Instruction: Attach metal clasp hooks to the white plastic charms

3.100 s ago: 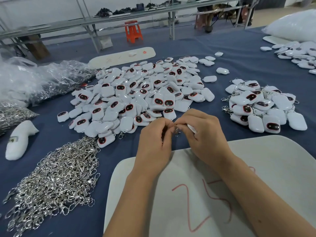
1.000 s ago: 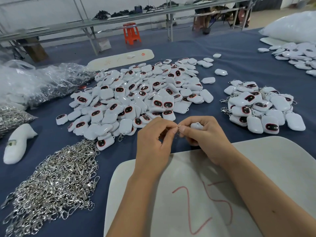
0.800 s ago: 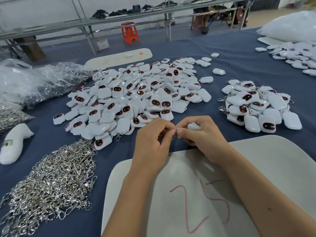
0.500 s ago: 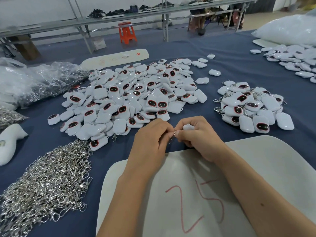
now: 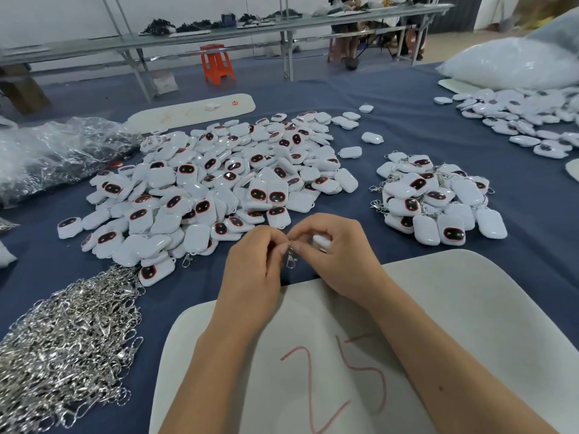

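My left hand [image 5: 255,261] and my right hand [image 5: 336,255] meet fingertip to fingertip above the near edge of the blue table. Between them hangs a metal clasp hook [image 5: 290,256], pinched at its top ring by my left fingertips and my right thumb and forefinger. My right hand also curls round a white plastic charm [image 5: 321,241], mostly hidden in the palm. A big heap of loose white charms [image 5: 219,183] lies beyond the hands. A smaller pile of charms with clasps [image 5: 435,198] lies to the right. A mound of silver clasp hooks [image 5: 69,349] lies at the near left.
A white board marked "25" in red [image 5: 454,324] lies under my forearms. Clear plastic bags [image 5: 53,151] sit far left, another long white board [image 5: 191,112] at the back, more charms [image 5: 526,123] and a white sack [image 5: 513,64] at the far right.
The view has shifted so the table contents sit a little lower left. The clasp hook now dangles in plain sight between my fingertips; both hands keep their place together.
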`<state>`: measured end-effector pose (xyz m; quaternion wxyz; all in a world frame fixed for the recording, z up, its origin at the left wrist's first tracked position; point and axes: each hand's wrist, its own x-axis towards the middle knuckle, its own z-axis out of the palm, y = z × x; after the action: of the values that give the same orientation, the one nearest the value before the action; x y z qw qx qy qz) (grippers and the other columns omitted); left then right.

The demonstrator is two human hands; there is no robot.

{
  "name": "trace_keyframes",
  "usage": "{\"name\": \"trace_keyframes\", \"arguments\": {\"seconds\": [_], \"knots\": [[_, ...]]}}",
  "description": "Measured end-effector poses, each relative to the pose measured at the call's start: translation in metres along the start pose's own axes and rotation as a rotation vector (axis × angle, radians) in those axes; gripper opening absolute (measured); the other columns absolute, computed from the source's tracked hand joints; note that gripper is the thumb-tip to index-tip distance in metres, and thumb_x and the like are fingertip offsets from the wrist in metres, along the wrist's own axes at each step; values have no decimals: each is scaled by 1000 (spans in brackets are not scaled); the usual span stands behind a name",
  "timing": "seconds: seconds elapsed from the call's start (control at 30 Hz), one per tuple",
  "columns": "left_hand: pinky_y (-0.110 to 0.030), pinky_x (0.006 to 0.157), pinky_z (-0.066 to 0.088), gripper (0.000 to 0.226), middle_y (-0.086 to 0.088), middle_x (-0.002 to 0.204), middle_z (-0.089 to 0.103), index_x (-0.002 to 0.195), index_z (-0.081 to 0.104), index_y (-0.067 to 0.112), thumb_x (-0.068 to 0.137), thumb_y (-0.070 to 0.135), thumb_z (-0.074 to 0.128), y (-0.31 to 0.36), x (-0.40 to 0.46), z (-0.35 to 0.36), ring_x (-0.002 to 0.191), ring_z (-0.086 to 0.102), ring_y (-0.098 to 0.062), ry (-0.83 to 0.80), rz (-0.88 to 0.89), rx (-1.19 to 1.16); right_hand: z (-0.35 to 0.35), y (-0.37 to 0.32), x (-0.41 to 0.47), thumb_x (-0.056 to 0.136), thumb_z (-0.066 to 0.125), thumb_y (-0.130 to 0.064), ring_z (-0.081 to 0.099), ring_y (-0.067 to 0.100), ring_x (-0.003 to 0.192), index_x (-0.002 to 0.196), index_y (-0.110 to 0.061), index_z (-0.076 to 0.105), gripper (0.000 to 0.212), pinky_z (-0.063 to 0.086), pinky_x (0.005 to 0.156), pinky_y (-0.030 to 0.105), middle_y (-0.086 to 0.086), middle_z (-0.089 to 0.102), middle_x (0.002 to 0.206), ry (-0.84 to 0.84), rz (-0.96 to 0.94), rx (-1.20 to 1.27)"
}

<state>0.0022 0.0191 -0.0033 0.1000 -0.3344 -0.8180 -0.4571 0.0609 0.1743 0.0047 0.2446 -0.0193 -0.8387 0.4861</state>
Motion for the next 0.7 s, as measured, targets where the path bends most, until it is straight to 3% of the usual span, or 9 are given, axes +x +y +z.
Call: {"name": "trace_keyframes", "arguments": {"seconds": [0.13,0.33,0.43,0.6,0.7], "knots": [[-27,71,41,19,11,84,61,87,60,19,96,1,61,4,-1,2,81,54,-12,31,19,51,-2,3,2,87,77,-4,65,12,78,90,-14,80,10,52,75,30,-4,72,80,32,-153,-136],[-17,77,34,14,10,92,57,88,66,19,92,6,67,6,1,1,88,46,-14,78,95,210,-2,6,2,85,78,-1,64,16,76,86,-13,80,12,51,71,41,-2,70,77,51,-192,-176],[-18,71,38,18,10,89,58,86,65,21,93,5,67,5,0,5,84,53,-9,46,15,106,-3,5,1,84,77,-1,62,10,72,82,-15,80,14,50,68,36,-7,68,74,52,-151,-188],[-21,72,43,16,11,89,59,87,65,21,94,7,66,6,0,8,86,55,-8,70,-10,57,-3,2,-1,84,78,1,60,2,67,78,-13,79,15,40,67,13,-14,65,68,60,-36,-62],[-17,71,41,16,10,89,59,87,64,20,94,6,66,10,0,9,85,55,-9,97,-7,33,-6,0,-1,87,76,2,59,4,65,79,-10,79,14,44,67,17,-6,71,72,21,32,91]]}}
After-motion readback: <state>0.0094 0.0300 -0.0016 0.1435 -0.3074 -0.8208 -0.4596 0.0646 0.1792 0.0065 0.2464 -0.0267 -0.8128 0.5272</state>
